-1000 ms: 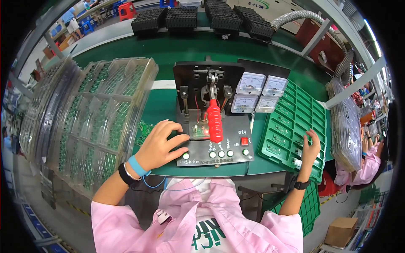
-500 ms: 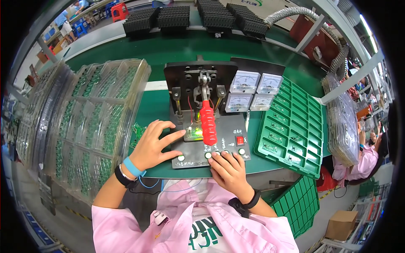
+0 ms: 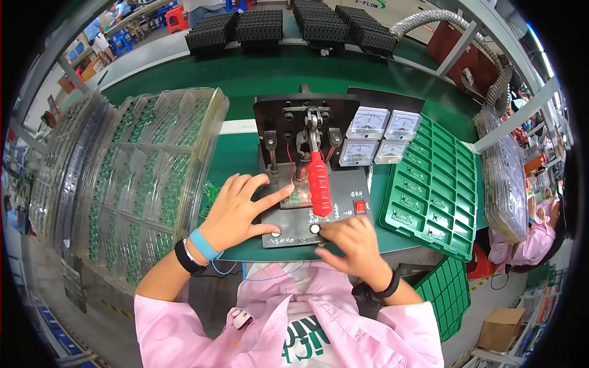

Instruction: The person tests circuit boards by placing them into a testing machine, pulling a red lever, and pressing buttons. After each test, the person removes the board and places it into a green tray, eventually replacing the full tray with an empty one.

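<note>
A black test fixture (image 3: pixel 288 218) with a red-handled toggle clamp (image 3: pixel 319 184) stands in front of me, its handle pointing down toward me. Beneath the clamp lies a small circuit board (image 3: pixel 297 196), partly hidden, with a reddish glow on it. My left hand (image 3: pixel 236 211) is open with fingers spread; the thumb rests at the left white button (image 3: pixel 275 233) and the index fingertip lies beside the board. At the middle white button (image 3: pixel 315 229) are the fingertips of my right hand (image 3: pixel 353 242), bent, thumb apart, holding nothing. A red switch (image 3: pixel 359 207) sits right of the clamp.
Analog meters (image 3: pixel 368 122) stand behind the fixture's right side. Right of them lies a green compartment tray (image 3: pixel 429 184) with small boards. Clear plastic trays (image 3: pixel 153 147) of green boards are stacked at left, more clear trays (image 3: pixel 500 172) at right. Black racks (image 3: pixel 261 27) line the back.
My right hand has shifted, its fingers drawing together near the middle button. The board's green-yellow glow has turned reddish. My left hand keeps its pose, while the whole view has shifted slightly.
</note>
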